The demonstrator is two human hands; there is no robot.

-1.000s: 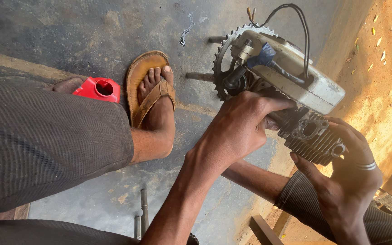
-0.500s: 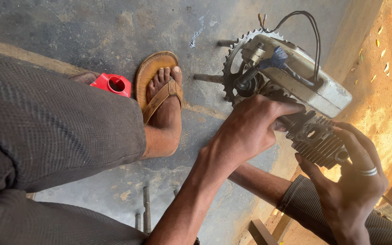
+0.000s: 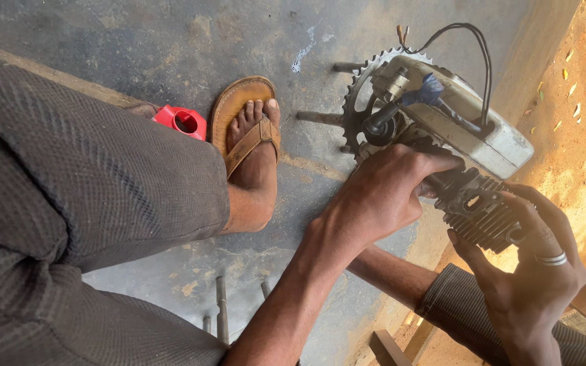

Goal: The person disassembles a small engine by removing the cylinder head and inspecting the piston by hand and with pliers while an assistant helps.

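On the concrete floor, left hand [image 3: 381, 196] gripped the engine [image 3: 442, 135] body; right hand [image 3: 530, 271] clasped its finned cylinder [image 3: 479, 217]. Cylinder work appeared underway; next move needs steady support.

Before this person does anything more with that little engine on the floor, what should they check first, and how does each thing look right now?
1. Finned cylinder held by both hands: ok; left hand grips its near end, right hand cups the fins.
2. Fingers away from the toothed sprocket: ok; the left hand is near but apart.
3. Black cable free of the hands: ok; it loops above the engine case.
4. Sandalled foot away from the sprocket: ok, a gap of floor shows.
5. Cylinder fasteners loosened: cannot tell, hidden under the left hand.
6. Red cap out of the way: ok, beside the foot.
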